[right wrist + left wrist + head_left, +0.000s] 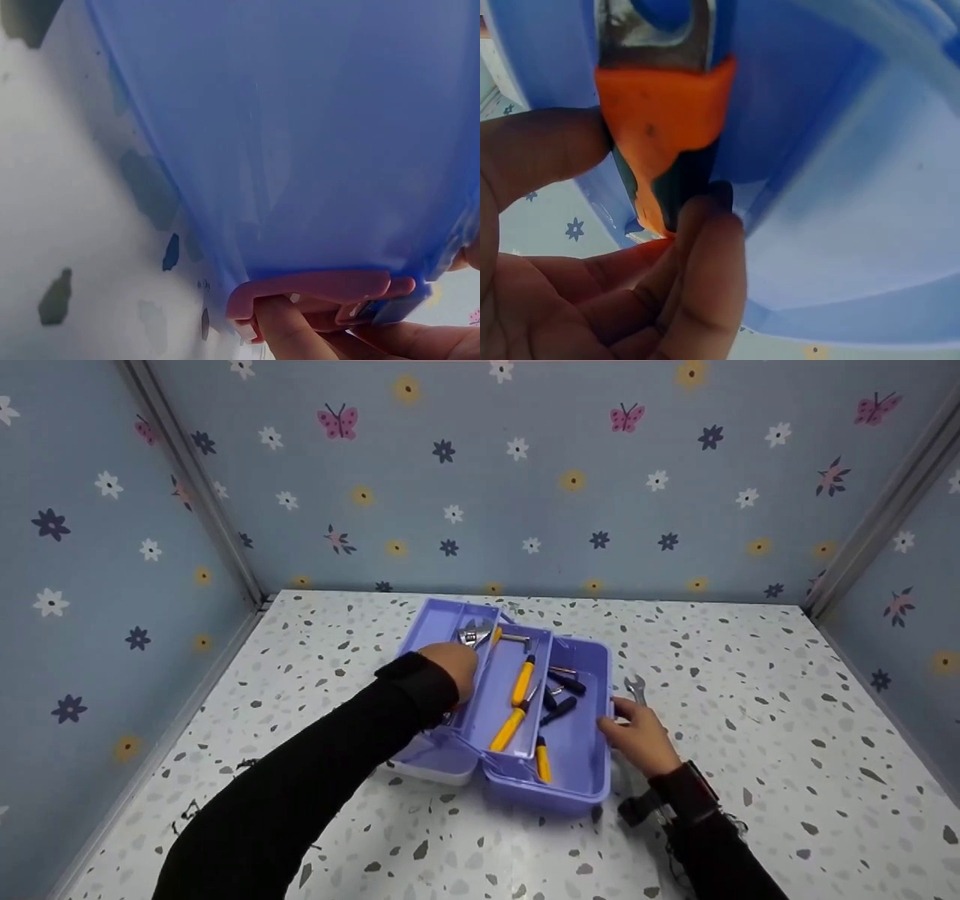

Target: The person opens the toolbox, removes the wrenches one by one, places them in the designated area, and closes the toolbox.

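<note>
An open lilac toolbox (574, 765) stands on the speckled table, its trays spread apart. My left hand (454, 667) grips the orange and black handle (660, 150) of an adjustable wrench whose steel head (474, 634) lies over the left tray. Thumb and fingers (705, 285) pinch that handle. My right hand (637, 735) holds the box's right side; in the right wrist view a finger (289, 330) presses under a pink latch (322, 289) on the blue wall (300, 135). Yellow-handled screwdrivers (523, 681) and black bits (559, 710) lie inside.
A small steel spanner (635, 687) lies on the table just right of the box, beyond my right hand. Flowered blue walls (525, 480) close in the table on three sides. A white lower tray (435, 761) sticks out at the box's left front.
</note>
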`<move>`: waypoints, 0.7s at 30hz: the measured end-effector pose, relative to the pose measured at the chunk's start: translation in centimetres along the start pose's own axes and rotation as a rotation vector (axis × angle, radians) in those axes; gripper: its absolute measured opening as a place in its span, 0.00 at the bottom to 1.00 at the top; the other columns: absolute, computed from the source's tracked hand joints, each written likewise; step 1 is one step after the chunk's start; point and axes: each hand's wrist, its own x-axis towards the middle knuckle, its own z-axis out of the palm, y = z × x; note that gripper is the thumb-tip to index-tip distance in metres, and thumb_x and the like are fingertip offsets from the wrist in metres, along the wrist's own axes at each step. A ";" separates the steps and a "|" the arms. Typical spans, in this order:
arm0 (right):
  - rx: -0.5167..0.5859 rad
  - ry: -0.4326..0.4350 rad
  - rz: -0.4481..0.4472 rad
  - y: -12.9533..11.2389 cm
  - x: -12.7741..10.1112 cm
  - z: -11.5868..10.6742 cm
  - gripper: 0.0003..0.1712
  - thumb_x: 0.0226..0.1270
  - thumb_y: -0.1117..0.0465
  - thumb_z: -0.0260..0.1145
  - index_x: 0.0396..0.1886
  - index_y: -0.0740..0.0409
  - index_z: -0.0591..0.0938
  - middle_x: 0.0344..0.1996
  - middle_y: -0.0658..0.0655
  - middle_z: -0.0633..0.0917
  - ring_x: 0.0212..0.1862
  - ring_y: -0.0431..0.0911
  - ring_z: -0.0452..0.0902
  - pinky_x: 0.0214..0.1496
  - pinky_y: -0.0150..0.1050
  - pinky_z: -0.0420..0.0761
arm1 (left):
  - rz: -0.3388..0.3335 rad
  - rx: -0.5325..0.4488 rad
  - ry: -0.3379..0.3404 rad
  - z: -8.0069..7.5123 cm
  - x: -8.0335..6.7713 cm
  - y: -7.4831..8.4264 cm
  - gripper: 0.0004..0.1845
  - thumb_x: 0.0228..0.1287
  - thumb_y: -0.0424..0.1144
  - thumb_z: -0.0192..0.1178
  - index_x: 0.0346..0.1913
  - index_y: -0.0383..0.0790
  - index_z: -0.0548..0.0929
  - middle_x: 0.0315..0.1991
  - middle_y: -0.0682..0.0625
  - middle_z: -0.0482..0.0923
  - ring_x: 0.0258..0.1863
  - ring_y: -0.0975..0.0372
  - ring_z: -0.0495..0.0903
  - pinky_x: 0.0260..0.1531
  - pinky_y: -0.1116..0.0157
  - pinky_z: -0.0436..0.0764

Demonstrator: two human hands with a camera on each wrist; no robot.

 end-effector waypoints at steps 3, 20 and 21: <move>0.012 -0.003 0.002 0.0 0.0 0.0 0.29 0.67 0.65 0.59 0.66 0.72 0.71 0.60 0.73 0.77 0.46 0.50 0.84 0.41 0.34 0.85 | -0.011 -0.026 0.006 -0.3 0.2 -0.2 0.15 0.61 0.32 0.57 0.18 0.42 0.70 0.19 0.49 0.72 0.22 0.58 0.69 0.23 0.66 0.68; 0.021 0.005 0.020 -0.3 0.1 0.0 0.28 0.66 0.65 0.59 0.65 0.72 0.72 0.59 0.73 0.77 0.40 0.42 0.83 0.38 0.29 0.83 | -0.056 -0.218 0.130 -1.3 0.0 -1.3 0.11 0.70 0.34 0.49 0.32 0.34 0.79 0.35 0.41 0.80 0.27 0.58 0.68 0.31 0.65 0.69; 0.022 0.003 0.021 -0.3 0.1 0.0 0.28 0.66 0.65 0.59 0.65 0.72 0.71 0.59 0.73 0.77 0.39 0.41 0.83 0.38 0.30 0.83 | -0.055 -0.211 0.137 -1.3 0.0 -1.3 0.12 0.70 0.33 0.48 0.38 0.32 0.81 0.39 0.39 0.82 0.28 0.57 0.69 0.32 0.65 0.69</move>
